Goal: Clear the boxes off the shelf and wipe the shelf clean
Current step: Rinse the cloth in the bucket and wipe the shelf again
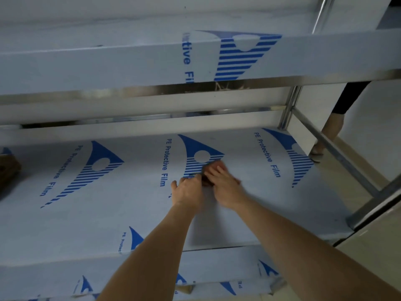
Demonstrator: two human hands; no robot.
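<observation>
Two hands meet on one shelf (pixel 108 213): left (pixel 188 191) and right (pixel 223 187) both pinching one reddish cloth (pixel 213 168).

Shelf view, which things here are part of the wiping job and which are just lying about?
Job:
shelf
cloth, blurred, under both hands
left hand
right hand

Lying about:
brown thing at the left edge, unclear
another person's leg beyond the rack

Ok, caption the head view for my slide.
Both hands, left and right, work a reddish-brown cloth on the film-covered shelf; a brown box remains at far left.
</observation>
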